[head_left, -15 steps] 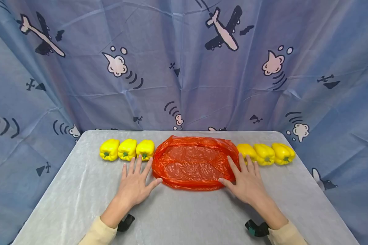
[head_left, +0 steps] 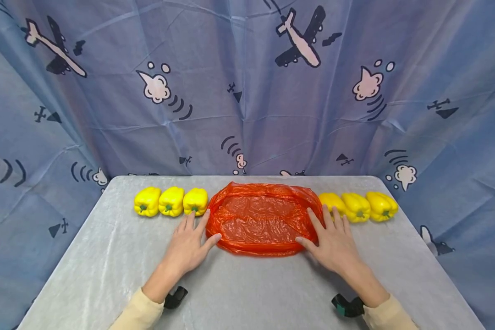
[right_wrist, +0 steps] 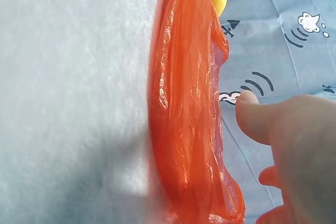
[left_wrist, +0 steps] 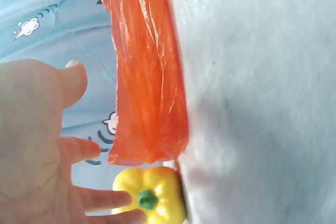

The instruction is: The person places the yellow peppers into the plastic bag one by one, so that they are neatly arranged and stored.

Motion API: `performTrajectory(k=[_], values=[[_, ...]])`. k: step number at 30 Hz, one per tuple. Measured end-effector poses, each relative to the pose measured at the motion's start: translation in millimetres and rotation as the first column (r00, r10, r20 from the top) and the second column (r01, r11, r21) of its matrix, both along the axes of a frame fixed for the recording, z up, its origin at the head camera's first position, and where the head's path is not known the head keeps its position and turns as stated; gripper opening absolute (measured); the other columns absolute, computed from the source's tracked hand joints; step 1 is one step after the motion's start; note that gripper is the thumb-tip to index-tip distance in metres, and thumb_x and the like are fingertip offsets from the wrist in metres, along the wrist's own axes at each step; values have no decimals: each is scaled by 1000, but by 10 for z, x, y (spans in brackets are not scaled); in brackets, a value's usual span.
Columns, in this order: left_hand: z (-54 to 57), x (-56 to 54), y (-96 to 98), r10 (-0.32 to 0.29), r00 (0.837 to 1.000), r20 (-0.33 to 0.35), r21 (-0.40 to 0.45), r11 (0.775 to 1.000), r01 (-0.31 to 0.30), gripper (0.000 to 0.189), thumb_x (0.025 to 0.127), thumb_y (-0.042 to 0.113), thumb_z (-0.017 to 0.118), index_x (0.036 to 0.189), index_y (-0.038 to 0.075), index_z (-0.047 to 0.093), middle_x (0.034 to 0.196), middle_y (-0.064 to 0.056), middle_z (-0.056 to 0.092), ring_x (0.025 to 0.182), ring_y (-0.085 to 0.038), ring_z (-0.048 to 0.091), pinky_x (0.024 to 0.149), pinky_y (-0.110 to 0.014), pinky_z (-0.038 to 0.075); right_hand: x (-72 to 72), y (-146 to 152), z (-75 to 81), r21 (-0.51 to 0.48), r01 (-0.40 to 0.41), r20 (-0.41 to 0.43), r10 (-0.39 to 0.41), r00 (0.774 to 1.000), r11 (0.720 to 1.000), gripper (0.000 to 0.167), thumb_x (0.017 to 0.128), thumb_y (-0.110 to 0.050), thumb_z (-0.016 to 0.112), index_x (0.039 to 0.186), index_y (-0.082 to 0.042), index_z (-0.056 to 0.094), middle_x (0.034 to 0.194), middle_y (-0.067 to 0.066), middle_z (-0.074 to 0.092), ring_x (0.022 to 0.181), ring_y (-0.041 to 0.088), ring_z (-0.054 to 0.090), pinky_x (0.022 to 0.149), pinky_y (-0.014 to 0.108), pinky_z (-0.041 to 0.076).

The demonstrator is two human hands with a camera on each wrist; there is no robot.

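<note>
Left hand (head_left: pixel 186 250) and right hand (head_left: pixel 336 247) well apart, fingers (head_left: pixel 316 222) straight and spread, thumbs (head_left: pixel 211 242) inward.

Both wrist views—near red bag (head_left: pixel 257 219)

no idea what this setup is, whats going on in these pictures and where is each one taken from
There is no robot here, just a person's two bare hands. The wide picture comes from a camera worn on the head, looking forward and down. The two closer pictures come from cameras worn on the wrists, so things look turned sideways in them.

On the pale table lies a red plastic bag, with three yellow peppers to its left and three more yellow peppers to its right. A blue patterned curtain hangs behind.

The left hand and right hand are at either side of the bag, fingers spread. Neither is holding anything; whether they touch the bag is hard to tell.
</note>
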State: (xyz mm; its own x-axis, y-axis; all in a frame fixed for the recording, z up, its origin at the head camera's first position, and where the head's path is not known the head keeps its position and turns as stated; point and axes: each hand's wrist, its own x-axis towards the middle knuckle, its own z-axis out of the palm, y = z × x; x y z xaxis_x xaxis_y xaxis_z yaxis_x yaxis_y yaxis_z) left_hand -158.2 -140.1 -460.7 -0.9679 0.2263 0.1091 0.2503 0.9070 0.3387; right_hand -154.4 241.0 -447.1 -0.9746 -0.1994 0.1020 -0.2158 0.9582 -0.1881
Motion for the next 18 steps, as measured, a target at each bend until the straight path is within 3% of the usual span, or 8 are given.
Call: performTrajectory(k=[7, 15, 18], values=[[-75, -100, 53, 12, 998, 54, 222, 975, -24, 70, 100, 49, 59, 155, 9, 41, 147, -28, 43, 127, -47, 46, 105, -61, 40, 7, 44, 21, -14, -4, -2, 4, 1000, 1000, 90, 95, -67, 52, 158, -5, 33, 162, 34, 18, 147, 57, 10, 117, 69, 5], [-175, -250, 60, 8, 993, 122, 456, 888, -63, 55, 100, 34, 65, 145, 6, 52, 141, -26, 50, 126, -40, 53, 103, -55, 46, 19, 147, 41, -23, -11, -32, 10, 999, 1000, 84, 98, -56, 57, 156, 0, 34, 159, 37, 20, 146, 57, 13, 117, 69, 11], [-199, -292, 63, 15, 990, 138, 503, 861, -83, 51, 98, 29, 67, 142, 6, 54, 139, -25, 52, 123, -38, 53, 99, -52, 49, 16, 181, 60, -37, -8, -27, 7, 1000, 999, 83, 98, -54, 58, 156, -1, 34, 159, 37, 19, 145, 58, 13, 116, 70, 12]])
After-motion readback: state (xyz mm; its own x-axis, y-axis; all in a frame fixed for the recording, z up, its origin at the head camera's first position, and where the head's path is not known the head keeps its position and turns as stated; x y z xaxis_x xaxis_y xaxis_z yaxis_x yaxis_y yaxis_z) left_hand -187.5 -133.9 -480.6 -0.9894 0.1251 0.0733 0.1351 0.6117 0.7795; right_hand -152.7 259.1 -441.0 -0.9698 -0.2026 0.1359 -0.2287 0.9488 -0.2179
